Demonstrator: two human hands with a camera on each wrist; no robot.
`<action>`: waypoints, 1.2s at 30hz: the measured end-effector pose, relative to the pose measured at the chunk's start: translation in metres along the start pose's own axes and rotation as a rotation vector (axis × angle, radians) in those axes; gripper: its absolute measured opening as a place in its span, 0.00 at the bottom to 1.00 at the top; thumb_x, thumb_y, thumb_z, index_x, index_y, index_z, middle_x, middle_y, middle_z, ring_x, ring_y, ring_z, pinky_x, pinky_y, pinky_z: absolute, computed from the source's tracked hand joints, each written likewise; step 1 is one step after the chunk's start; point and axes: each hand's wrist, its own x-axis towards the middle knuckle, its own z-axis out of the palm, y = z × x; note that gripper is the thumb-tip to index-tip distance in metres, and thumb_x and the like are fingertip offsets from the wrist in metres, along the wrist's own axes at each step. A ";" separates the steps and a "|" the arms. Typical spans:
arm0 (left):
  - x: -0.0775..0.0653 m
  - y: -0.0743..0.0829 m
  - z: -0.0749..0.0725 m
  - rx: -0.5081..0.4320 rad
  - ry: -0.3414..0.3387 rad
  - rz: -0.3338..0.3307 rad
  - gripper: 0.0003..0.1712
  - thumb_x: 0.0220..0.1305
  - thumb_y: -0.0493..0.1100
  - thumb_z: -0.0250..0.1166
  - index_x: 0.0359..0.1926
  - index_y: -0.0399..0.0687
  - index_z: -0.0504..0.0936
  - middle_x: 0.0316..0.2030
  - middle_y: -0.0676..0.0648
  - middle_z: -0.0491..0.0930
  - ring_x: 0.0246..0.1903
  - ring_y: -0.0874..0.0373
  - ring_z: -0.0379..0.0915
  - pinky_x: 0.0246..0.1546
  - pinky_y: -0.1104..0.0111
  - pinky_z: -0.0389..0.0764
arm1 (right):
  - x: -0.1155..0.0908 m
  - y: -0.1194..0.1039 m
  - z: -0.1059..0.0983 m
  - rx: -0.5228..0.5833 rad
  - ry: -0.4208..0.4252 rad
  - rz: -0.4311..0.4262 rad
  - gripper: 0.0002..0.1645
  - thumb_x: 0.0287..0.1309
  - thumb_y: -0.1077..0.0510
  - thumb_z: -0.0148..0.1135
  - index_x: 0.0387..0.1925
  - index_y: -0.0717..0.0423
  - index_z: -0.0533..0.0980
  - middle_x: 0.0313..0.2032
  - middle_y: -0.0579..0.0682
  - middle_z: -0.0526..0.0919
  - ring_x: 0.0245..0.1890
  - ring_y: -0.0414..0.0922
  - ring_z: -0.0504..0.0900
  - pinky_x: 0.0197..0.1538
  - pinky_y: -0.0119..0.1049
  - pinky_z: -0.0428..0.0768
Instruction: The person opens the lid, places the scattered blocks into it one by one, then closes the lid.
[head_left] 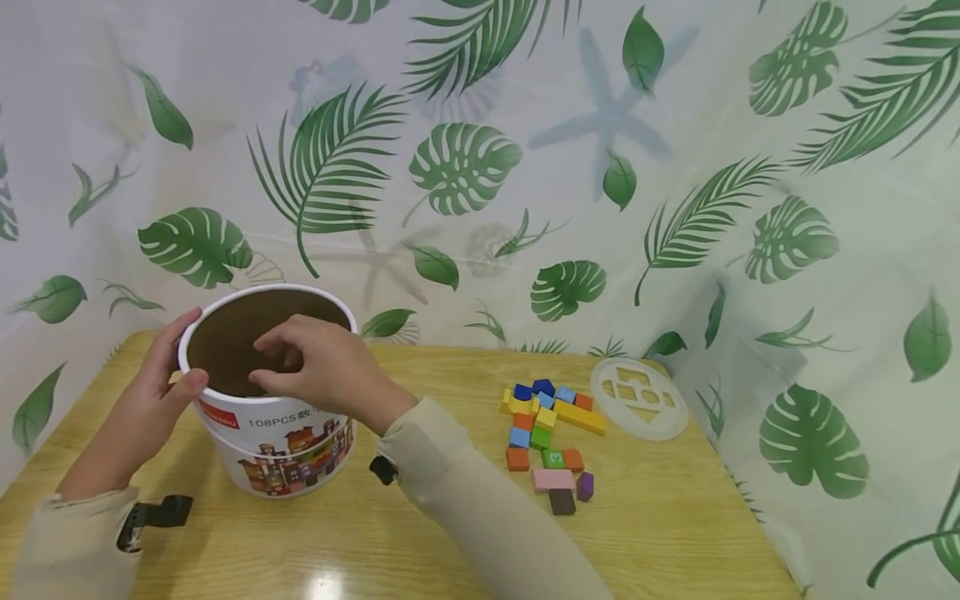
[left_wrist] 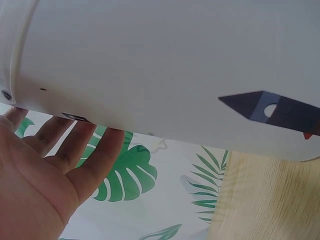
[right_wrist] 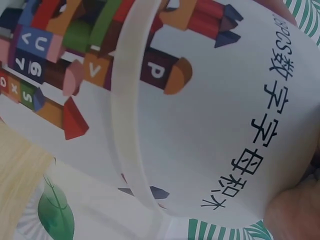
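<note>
A white bucket (head_left: 262,442) with a picture of toy blocks and "108PCS" printed on its side stands upright at the left of the table. My left hand (head_left: 153,392) holds it at the left rim, thumb over the edge; in the left wrist view, its fingers (left_wrist: 102,160) lie against the outer wall. Over the bucket's mouth is my right hand (head_left: 322,367), bent inward at the wrist. Its thumb and forefinger are curved and apart, with nothing visible between them. The bucket's floor is hidden. In the right wrist view, the printed wall fills most of the picture.
Several coloured blocks (head_left: 542,437) lie grouped on the right of the wooden table (head_left: 420,533). Behind them is a round, translucent lid with cut-out shapes (head_left: 603,388). A leaf-patterned sheet (head_left: 480,242) hangs along the back and right edges of the table.
</note>
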 end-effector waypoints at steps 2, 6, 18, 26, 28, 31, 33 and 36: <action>0.000 0.001 0.000 0.001 0.000 -0.003 0.42 0.80 0.55 0.53 0.84 0.63 0.41 0.77 0.32 0.51 0.69 0.28 0.50 0.55 0.19 0.57 | -0.001 0.001 0.000 0.015 0.008 -0.010 0.20 0.63 0.46 0.72 0.53 0.50 0.85 0.40 0.36 0.80 0.38 0.26 0.74 0.43 0.14 0.71; 0.000 0.001 -0.001 0.001 -0.002 -0.012 0.43 0.79 0.55 0.53 0.84 0.63 0.40 0.77 0.32 0.51 0.69 0.28 0.49 0.55 0.19 0.57 | -0.005 0.004 0.001 0.069 0.058 -0.056 0.19 0.64 0.50 0.73 0.52 0.53 0.85 0.42 0.40 0.82 0.40 0.26 0.76 0.46 0.13 0.71; 0.002 -0.003 -0.001 0.017 -0.004 -0.017 0.42 0.80 0.54 0.53 0.84 0.67 0.40 0.77 0.34 0.52 0.69 0.31 0.49 0.55 0.20 0.58 | -0.028 0.041 -0.010 0.515 0.107 -0.158 0.23 0.60 0.64 0.74 0.56 0.63 0.80 0.51 0.53 0.82 0.50 0.41 0.82 0.57 0.29 0.79; 0.000 -0.005 -0.002 0.009 -0.002 -0.012 0.42 0.80 0.53 0.53 0.83 0.70 0.40 0.78 0.35 0.50 0.71 0.34 0.48 0.56 0.19 0.56 | -0.055 0.087 -0.026 0.552 0.254 -0.236 0.19 0.60 0.70 0.71 0.53 0.67 0.79 0.52 0.60 0.81 0.52 0.50 0.82 0.53 0.39 0.85; 0.000 -0.006 -0.002 0.004 -0.001 -0.007 0.42 0.80 0.53 0.53 0.83 0.70 0.41 0.78 0.36 0.50 0.72 0.35 0.47 0.57 0.19 0.55 | -0.065 0.102 -0.030 0.528 0.274 -0.207 0.19 0.61 0.70 0.71 0.54 0.64 0.80 0.52 0.58 0.82 0.52 0.48 0.82 0.52 0.39 0.85; 0.001 -0.006 -0.002 0.007 -0.003 -0.005 0.42 0.79 0.53 0.54 0.83 0.70 0.41 0.78 0.37 0.50 0.72 0.34 0.47 0.57 0.19 0.55 | -0.082 0.123 -0.039 0.495 0.275 -0.135 0.21 0.62 0.68 0.70 0.57 0.61 0.79 0.53 0.56 0.81 0.53 0.48 0.81 0.53 0.39 0.85; 0.002 -0.006 -0.002 0.003 -0.006 -0.004 0.42 0.80 0.53 0.54 0.83 0.70 0.41 0.78 0.37 0.49 0.72 0.34 0.47 0.57 0.19 0.55 | -0.093 0.137 -0.045 0.472 0.277 -0.090 0.22 0.63 0.68 0.70 0.58 0.59 0.79 0.53 0.55 0.81 0.54 0.51 0.80 0.54 0.40 0.84; 0.002 -0.005 -0.001 -0.010 -0.013 -0.003 0.42 0.80 0.52 0.54 0.83 0.70 0.40 0.79 0.37 0.48 0.73 0.33 0.45 0.57 0.19 0.53 | -0.111 0.158 -0.053 0.436 0.285 -0.034 0.23 0.62 0.68 0.71 0.59 0.59 0.79 0.53 0.56 0.81 0.54 0.53 0.80 0.53 0.42 0.85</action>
